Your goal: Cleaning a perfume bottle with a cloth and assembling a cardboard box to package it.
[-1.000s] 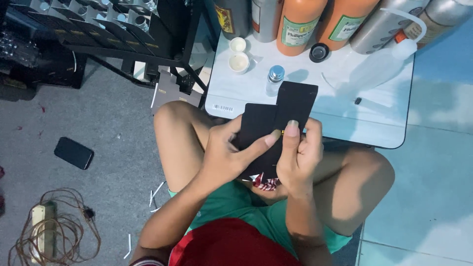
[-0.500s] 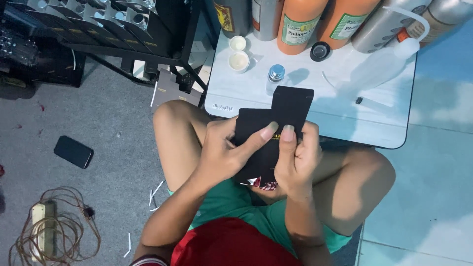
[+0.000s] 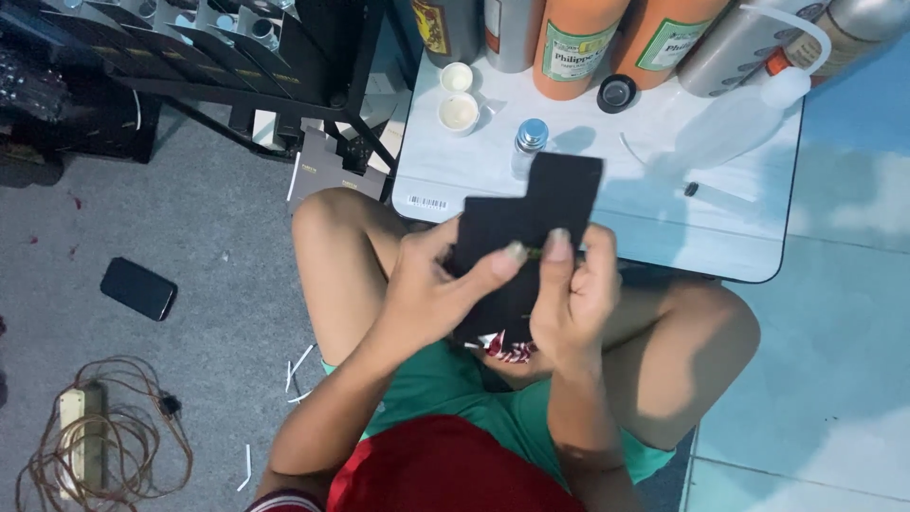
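On the far left a tangled brown cord (image 3: 95,441) lies on the gray floor (image 3: 209,228), and a dark phone (image 3: 138,288) rests a bit higher up. In the middle, the left hand (image 3: 427,299) is closed around the left side of a flat black card box (image 3: 531,213), thumb on top. The right hand (image 3: 573,294) pinches the box's right side, thumb pressed flat on it. The box is up over the person's lap, just in front of the white counter (image 3: 607,204). To fold it well, I think both thumbs should press right along the crease and keep the edges lined up. Behind it stands a small glass bottle (image 3: 528,147), then tall orange bottles (image 3: 576,43).
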